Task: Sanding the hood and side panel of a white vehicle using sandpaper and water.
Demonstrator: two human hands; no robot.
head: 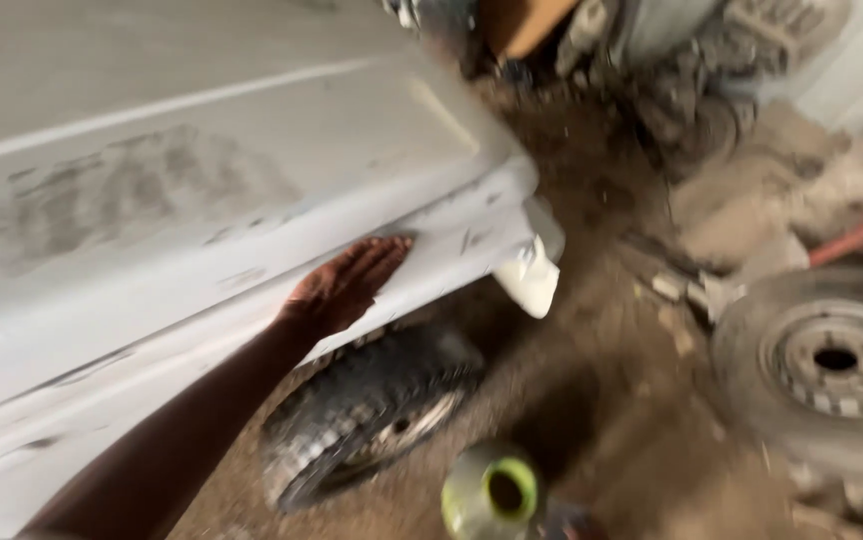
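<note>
Left hand (347,285) lay flat, fingers spread, palm pressed on lower edge of white car panel (202,200), holding nothing. Panel surface dull, grey sanded patch above hand; most looked smoothed, scuffs remained near hand. Right hand out of view. Mounted tyre (367,415) below panel; loose wheel (827,365) well apart.

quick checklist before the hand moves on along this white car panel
1. Left hand flat on the white car panel: ok, palm and fingers lie on the lower edge.
2. Right hand in view: not ok, it does not show.
3. Panel surface even: not ok, a grey scuffed patch shows.
4. Ground free nearby: not ok, a loose wheel and rubble lie on the dirt.
5. Green-rimmed container upright: cannot tell, blurred.
6. Tyre under the panel: cannot tell whether mounted.
</note>
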